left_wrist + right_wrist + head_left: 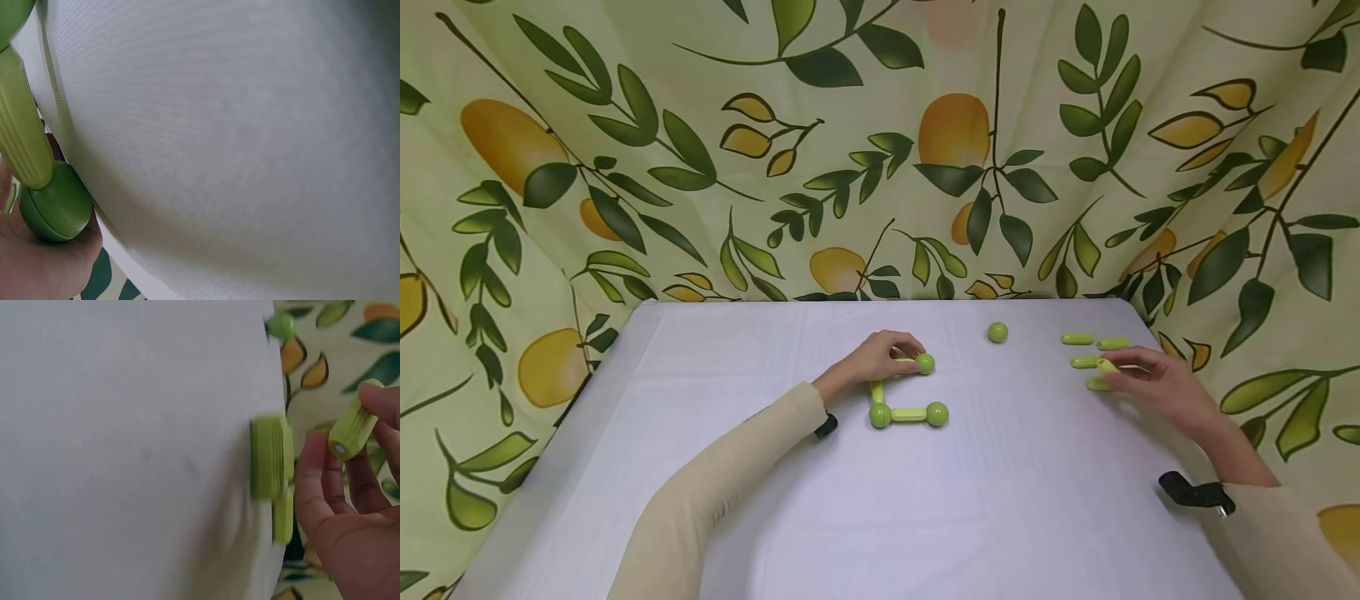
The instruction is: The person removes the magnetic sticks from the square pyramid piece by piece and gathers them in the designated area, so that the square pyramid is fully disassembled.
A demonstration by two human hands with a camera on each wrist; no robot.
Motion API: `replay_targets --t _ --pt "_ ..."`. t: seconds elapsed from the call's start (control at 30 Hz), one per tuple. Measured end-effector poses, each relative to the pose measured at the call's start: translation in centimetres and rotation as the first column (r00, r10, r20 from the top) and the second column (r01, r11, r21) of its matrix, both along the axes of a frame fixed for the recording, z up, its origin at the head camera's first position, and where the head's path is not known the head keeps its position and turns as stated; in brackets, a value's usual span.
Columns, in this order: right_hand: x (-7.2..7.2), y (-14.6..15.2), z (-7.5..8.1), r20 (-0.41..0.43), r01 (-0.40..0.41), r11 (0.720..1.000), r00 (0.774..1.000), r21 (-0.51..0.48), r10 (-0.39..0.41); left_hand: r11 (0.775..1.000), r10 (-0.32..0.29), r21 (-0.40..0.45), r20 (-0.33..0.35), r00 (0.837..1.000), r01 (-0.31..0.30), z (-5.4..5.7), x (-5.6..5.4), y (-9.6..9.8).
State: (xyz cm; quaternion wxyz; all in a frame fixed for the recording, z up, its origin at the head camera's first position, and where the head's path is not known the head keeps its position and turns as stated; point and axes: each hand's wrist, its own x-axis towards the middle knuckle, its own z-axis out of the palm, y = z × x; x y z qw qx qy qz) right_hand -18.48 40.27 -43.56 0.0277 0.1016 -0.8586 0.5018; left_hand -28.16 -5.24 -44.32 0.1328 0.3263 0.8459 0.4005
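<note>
1. In my right wrist view, the right hand (1161, 387) is pinching one rod (353, 425); its fingertips are clamping on it. The rod is hanging at the right side of the table (985, 500), just by four loose rods (1077, 339).

2. I am judging this rod as light and stiff, probably hard plastic – so it is asking for only a small force. The ridges are likely giving good friction, and I am not expecting it to break easily.

3. For taking hold, I am preferring the ridged middle, so both ends are staying free.

4. As for its look, the rod is showing a yellow-green colour, a short, straight body, and a pale round spot on the end.

5. The left hand (876, 357) is gripping the upper part of a ball-and-rod figure (909, 415); its fingers are curling round it, and partly they are hiding it.

6. The balls are looking smooth and darker green – I am supposing more slippery. One loose ball (997, 332) is resting farther back.
</note>
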Motion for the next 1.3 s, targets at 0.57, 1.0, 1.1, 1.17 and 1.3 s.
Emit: replay_targets --t 0.57,1.0,1.1,1.17,1.3 --pt "-2.4 4.0 -1.6 -0.080 0.194 0.961 0.980 0.196 -0.181 1.000 0.006 -0.004 0.010 1.000 -0.006 0.1 0.0 -0.1" --pt "-3.4 4.0 -2.1 -0.044 0.225 0.946 0.974 0.233 -0.221 1.000 -0.005 0.002 0.005 1.000 0.005 0.1 -0.1 0.0" --pt "-3.5 3.9 -2.1 -0.038 0.220 0.943 0.975 0.249 -0.217 1.000 -0.001 -0.002 0.008 1.000 0.001 0.1 -0.1 0.0" --pt "-3.6 3.9 -2.1 -0.035 0.213 0.944 0.977 0.251 -0.211 1.000 0.000 -0.002 0.010 1.000 0.000 0.1 -0.1 0.0" --pt "-3.7 3.9 -2.2 -0.027 0.207 0.944 0.978 0.257 -0.208 1.000 0.000 -0.001 0.011 1.000 0.000 0.2 0.0 0.1"
